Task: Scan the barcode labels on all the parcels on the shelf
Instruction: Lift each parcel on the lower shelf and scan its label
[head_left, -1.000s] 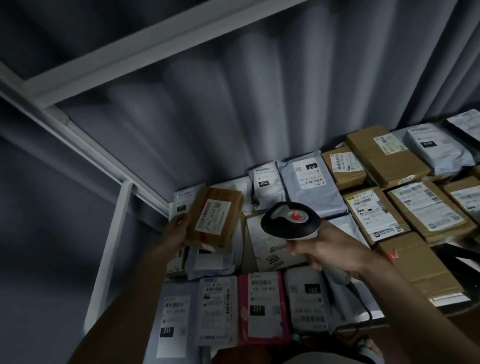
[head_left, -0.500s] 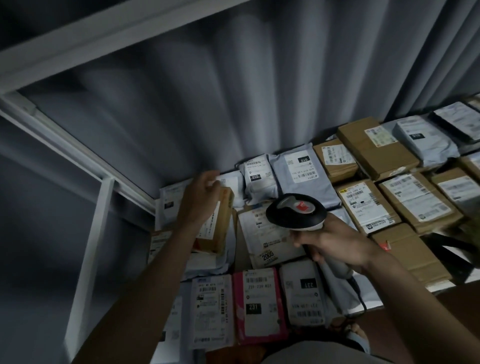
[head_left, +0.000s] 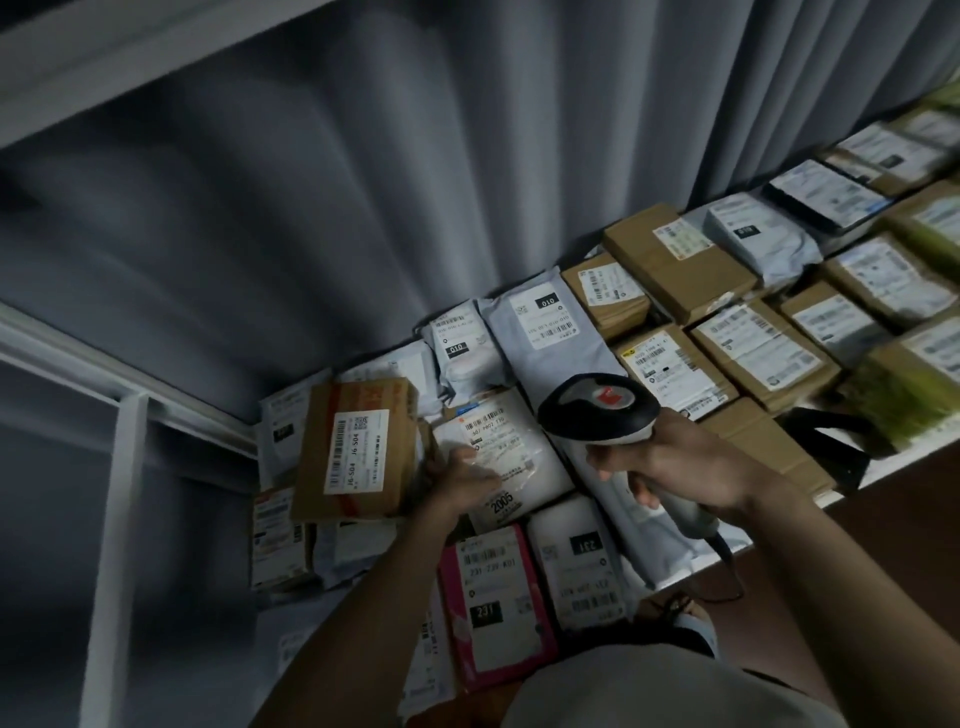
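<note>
Parcels lay flat in rows across the shelf (head_left: 883, 470), labels up, with a curtain (head_left: 467, 182) behind. A cardboard box (head_left: 358, 449) sat at the left on top of other parcels. Just right of it lay a bagged parcel (head_left: 511, 457), with the left hand (head_left: 462, 480) resting on its near-left part. The right hand (head_left: 685, 467) held a barcode scanner (head_left: 597, 410) above the parcels, right of that bag. A pink mailer (head_left: 493, 603) lay at the front edge, nearer than the bag.

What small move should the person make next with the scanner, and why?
Probably tip the scanner down at the label of the white parcel. The left hand rests on that parcel, and the right hand holds the scanner just above it.
</note>
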